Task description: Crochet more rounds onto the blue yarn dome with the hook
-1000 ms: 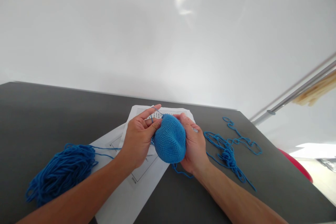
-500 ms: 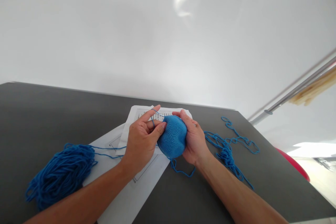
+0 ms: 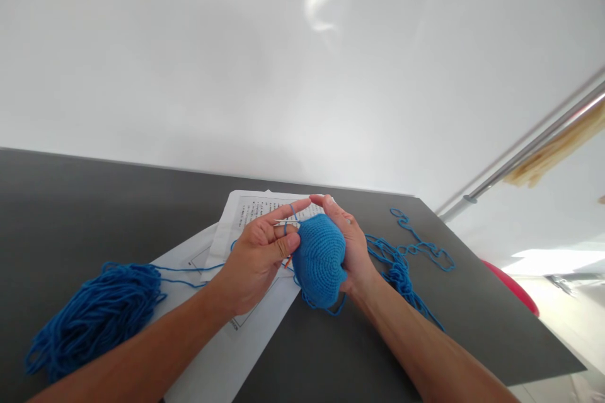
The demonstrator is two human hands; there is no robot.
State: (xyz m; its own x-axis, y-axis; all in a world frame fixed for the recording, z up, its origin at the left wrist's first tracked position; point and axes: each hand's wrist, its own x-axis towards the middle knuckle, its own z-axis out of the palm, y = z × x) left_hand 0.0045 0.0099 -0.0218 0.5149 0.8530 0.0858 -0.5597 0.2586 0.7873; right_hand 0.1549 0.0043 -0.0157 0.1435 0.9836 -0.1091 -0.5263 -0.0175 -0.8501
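Observation:
Between my two hands is a rounded blue crocheted piece [image 3: 320,261], worked in spiral rounds and dented on its right side. My left hand [image 3: 259,255] pinches its left edge between thumb and fingers, with blue yarn looped over the outstretched index finger. A thin crochet hook [image 3: 286,221] shows at the piece's upper left edge, its tip pointing left. My right hand [image 3: 352,245] wraps the far and right side of the piece; some of its fingers are hidden behind it. A small orange bit [image 3: 288,262] peeks out below my left thumb.
A blue yarn skein [image 3: 101,312] lies at the left, its strands running to my left hand. Printed sheets [image 3: 236,214] lie under my hands on the dark table [image 3: 307,359]. Loose blue yarn [image 3: 401,271] is tangled at the right. A white wall [image 3: 212,63] rises behind.
The crocheted piece has turned, so its spiral centre now faces right. My left index finger has swung right, toward my right fingertips. The hook now points left over that finger. The view has shifted slightly.

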